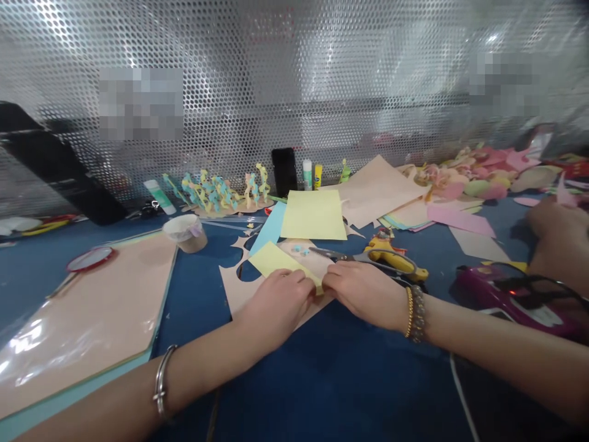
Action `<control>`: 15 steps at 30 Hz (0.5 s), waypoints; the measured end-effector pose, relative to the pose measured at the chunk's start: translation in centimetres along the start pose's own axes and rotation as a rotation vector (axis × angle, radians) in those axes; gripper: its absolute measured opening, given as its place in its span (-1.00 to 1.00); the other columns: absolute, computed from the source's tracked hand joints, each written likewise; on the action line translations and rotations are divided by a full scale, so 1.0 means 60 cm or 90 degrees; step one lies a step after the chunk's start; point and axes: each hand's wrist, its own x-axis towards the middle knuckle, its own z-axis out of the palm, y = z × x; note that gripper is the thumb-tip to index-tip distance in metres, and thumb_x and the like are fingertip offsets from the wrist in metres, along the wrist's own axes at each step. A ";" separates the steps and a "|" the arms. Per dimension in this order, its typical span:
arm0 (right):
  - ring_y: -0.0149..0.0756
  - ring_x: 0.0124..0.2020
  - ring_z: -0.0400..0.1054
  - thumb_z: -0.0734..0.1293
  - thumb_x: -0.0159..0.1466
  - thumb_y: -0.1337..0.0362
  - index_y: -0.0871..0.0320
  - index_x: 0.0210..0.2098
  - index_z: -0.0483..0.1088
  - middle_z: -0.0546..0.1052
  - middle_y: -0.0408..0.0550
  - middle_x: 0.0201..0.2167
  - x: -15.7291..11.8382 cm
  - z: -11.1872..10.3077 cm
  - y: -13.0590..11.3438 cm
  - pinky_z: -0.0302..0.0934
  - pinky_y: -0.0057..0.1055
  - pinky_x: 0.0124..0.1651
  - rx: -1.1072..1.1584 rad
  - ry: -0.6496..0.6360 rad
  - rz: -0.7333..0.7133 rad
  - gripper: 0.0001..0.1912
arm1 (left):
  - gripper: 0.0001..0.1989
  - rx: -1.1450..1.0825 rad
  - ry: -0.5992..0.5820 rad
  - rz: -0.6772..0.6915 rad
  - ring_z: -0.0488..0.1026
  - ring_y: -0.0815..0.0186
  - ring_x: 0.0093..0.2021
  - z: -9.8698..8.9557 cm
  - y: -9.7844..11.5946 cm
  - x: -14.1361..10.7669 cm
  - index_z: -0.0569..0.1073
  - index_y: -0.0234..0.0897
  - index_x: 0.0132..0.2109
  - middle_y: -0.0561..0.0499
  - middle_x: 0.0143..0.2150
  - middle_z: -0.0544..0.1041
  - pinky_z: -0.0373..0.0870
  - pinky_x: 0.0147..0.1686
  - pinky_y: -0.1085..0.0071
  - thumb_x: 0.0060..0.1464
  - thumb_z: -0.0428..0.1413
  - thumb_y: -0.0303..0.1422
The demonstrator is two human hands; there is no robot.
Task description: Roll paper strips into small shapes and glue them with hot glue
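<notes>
A narrow strip of yellow paper [272, 259] slants toward me at the middle of the table, over a beige sheet with cut-outs [237, 291]. My left hand [283, 307] is closed on its near end, fingers curled and pressed together. Close beside it, my right hand [368, 294] pinches the same end from the other side. Fingertips hide the edge between them. Behind the strip lie a square yellow sheet [313, 215] and a blue sheet [269, 228]. Small blue bits [301, 250] sit by the tip of the scissors [340, 255], just beyond my right hand.
A paper cup [185, 233] and plastic-covered sheets [105, 307] stand left. Curled paper pieces [216, 193], a phone [284, 172] and glue sticks [307, 175] line the back. Right are a yellow tool [391, 255], a purple device [510, 301] and another person's hand [556, 233].
</notes>
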 end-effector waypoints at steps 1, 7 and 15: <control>-0.22 -0.28 0.36 0.23 0.25 0.50 0.22 -0.35 0.39 0.49 0.00 -0.34 0.000 0.000 0.000 0.15 -0.35 -0.26 0.003 -0.001 0.003 -0.86 | -0.75 -0.001 -0.006 -0.007 0.47 0.19 -0.35 0.000 0.001 0.000 0.48 -0.30 -0.30 -0.03 -0.38 0.52 0.36 -0.26 0.23 0.25 -0.07 -0.42; -0.24 -0.29 0.38 0.23 0.27 0.43 0.22 -0.30 0.40 0.49 -0.03 -0.34 0.004 -0.004 0.003 0.13 -0.36 -0.29 0.032 -0.007 0.019 -0.90 | -0.84 -0.067 0.010 -0.084 0.44 0.16 -0.23 0.006 -0.013 0.001 0.50 -0.25 -0.32 -0.01 -0.32 0.48 0.29 -0.17 0.16 0.16 0.03 -0.43; -0.22 -0.26 0.41 0.22 0.24 0.47 0.21 -0.33 0.42 0.51 -0.02 -0.32 0.013 -0.003 0.009 0.15 -0.38 -0.28 0.080 -0.025 0.054 -0.85 | -0.86 -0.141 0.023 -0.078 0.43 0.20 -0.20 0.014 -0.026 -0.004 0.47 -0.21 -0.25 0.02 -0.27 0.52 0.30 -0.24 0.27 0.17 0.01 -0.45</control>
